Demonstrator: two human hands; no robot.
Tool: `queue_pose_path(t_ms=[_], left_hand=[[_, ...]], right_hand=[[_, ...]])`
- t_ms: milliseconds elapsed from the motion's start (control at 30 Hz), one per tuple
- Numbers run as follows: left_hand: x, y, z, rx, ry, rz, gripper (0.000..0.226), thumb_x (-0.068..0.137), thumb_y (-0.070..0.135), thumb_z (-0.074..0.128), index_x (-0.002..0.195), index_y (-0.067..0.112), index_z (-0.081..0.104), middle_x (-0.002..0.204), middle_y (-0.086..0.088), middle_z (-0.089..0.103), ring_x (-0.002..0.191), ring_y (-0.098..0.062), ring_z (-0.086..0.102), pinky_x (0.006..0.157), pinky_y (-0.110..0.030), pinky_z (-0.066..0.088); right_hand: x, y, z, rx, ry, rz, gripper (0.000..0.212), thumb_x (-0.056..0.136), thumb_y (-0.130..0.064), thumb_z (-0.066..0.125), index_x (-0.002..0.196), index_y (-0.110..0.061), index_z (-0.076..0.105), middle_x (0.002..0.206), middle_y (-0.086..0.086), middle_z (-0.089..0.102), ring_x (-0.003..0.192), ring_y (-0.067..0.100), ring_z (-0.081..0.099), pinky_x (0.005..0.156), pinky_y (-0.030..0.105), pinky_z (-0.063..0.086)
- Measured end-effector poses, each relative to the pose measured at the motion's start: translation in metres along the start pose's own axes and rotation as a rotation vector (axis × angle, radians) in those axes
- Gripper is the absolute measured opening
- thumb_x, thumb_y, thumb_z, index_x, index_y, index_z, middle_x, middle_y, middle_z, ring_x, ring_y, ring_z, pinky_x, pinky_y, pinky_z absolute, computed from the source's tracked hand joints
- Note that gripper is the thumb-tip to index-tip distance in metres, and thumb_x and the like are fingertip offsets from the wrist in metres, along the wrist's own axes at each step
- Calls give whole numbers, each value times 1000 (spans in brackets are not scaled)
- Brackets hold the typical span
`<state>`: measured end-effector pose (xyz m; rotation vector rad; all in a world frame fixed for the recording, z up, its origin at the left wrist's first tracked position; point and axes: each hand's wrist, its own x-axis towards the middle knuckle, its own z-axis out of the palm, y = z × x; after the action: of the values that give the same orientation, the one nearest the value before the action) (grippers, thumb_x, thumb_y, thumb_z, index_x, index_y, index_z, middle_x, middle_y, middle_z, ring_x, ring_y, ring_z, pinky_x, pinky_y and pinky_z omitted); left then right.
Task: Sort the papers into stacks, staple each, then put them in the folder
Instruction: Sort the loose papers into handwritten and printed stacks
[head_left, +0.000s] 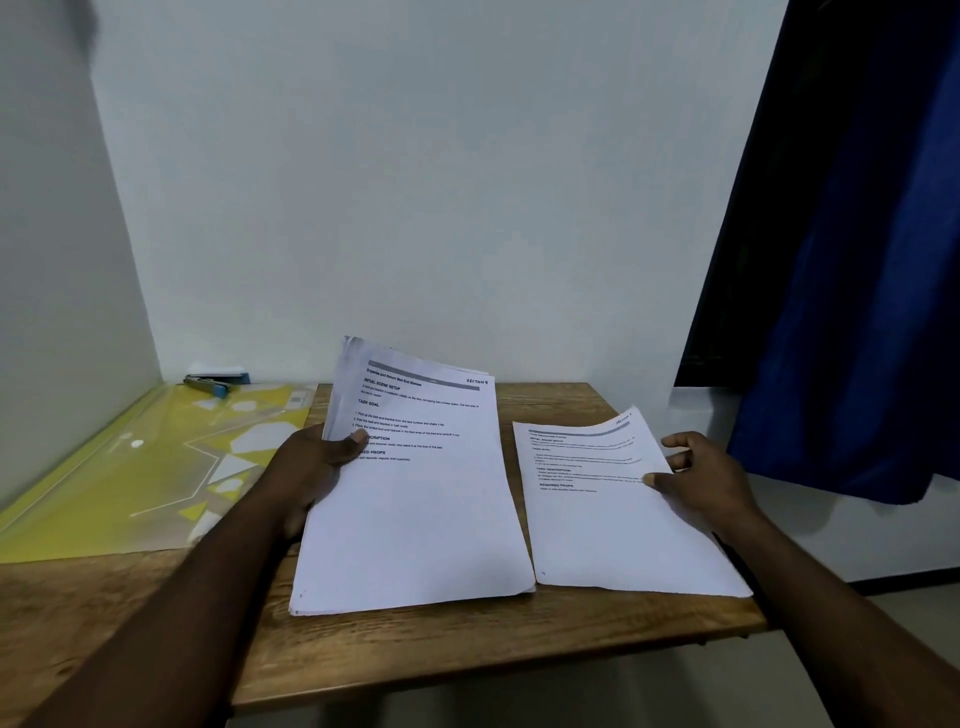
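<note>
Head view: the left hand (311, 467) closes its grip on the larger paper stack (415, 519) at the stack's 9 o'clock edge. The thumb lies on the printed top sheet and the fingers are tucked underneath. The far end of the stack tilts up off the surface while the near end rests on it.

Just beside it at 3 o'clock lies a thinner paper set (613, 535), flat except for a slightly lifted far corner. The right hand (706, 483) sits at that set's 3 o'clock edge. Its thumb tip is on the page and its fingers curl just past the edge; whether this grip pinches the paper cannot be told.

The surface (467, 654) is brown wood-grain board set against a plain pale wall (415, 182). At 9 o'clock of the stack a translucent yellow folder (130, 483) with white angular shapes lies flat. At the folder's far end, about 11 o'clock, are a stapler (208, 385) and a small blue-and-white box (218, 371). A deep blue curtain (857, 312) hangs at 2 o'clock in soft folds.
</note>
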<state>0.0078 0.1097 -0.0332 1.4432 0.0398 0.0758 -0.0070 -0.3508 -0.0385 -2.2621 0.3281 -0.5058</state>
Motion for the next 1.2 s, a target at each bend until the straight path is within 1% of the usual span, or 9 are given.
queue_pose_path(t_ms=[267, 467, 633, 800, 867, 933, 1033, 1133, 1200], left_hand=[[2, -2, 1, -2, -1, -12, 13, 99, 10, 71, 110, 7, 74, 104, -16, 81, 89, -37, 77, 85, -44, 60], [3, -3, 0, 13, -2, -20, 20, 97, 13, 74, 115, 5, 74, 107, -17, 80, 95, -41, 77, 88, -48, 61], [1, -4, 0, -7, -14, -23, 20, 96, 15, 75, 115, 7, 74, 108, -16, 80, 100, -43, 76, 95, -55, 59], [1, -5, -2, -29, -51, -17, 33, 89, 20, 82, 118, 6, 74, 111, -17, 79, 102, -44, 76, 99, -60, 57], [2, -4, -2, -24, -68, -22, 45, 80, 24, 89, 118, 7, 74, 112, -18, 79, 100, -43, 77, 97, -58, 57], [3, -3, 0, -20, -62, -13, 32, 87, 20, 84, 115, 8, 74, 109, -17, 80, 95, -39, 78, 92, -52, 60], [3, -3, 1, -31, -45, -21, 21, 96, 16, 75, 115, 7, 74, 109, -17, 80, 97, -40, 78, 93, -52, 60], [-3, 0, 2, -51, -59, -16, 24, 96, 18, 74, 117, 6, 73, 109, -17, 80, 97, -40, 78, 91, -51, 60], [-7, 2, 3, -69, -68, -11, 24, 97, 19, 73, 117, 6, 73, 109, -16, 80, 95, -38, 78, 86, -47, 61]], right_hand=[[-1, 5, 4, 106, 154, -25, 14, 93, -15, 77, 106, -14, 73, 91, -2, 71, 87, 23, 68, 64, 22, 44], [3, 5, 1, 139, 131, 28, 10, 93, -16, 79, 101, -14, 74, 91, -4, 73, 88, 23, 70, 63, 24, 45], [3, 2, 2, -47, 81, -60, 29, 85, -15, 86, 109, -19, 71, 90, -4, 70, 86, 21, 67, 69, 30, 47], [10, 4, -3, -168, -25, -25, 73, 81, -21, 91, 143, -20, 51, 96, -2, 68, 88, 21, 67, 74, 35, 51], [12, 0, -5, -203, -61, -28, 86, 79, -22, 93, 150, -18, 45, 109, 3, 68, 97, 24, 67, 82, 38, 55], [13, -7, -3, -288, -14, -37, 93, 77, -26, 94, 153, -18, 41, 133, 11, 62, 115, 31, 63, 93, 43, 56], [5, -31, 9, -275, 109, -189, 70, 82, -35, 90, 140, -20, 55, 131, 8, 63, 116, 29, 63, 93, 46, 57], [-16, -76, 36, -12, -66, -199, 42, 84, -47, 86, 115, -26, 67, 100, -7, 73, 94, 13, 69, 82, 32, 53], [-29, -99, 58, 108, -191, -151, 43, 80, -58, 84, 107, -29, 68, 94, -9, 75, 91, 9, 70, 77, 27, 51]])
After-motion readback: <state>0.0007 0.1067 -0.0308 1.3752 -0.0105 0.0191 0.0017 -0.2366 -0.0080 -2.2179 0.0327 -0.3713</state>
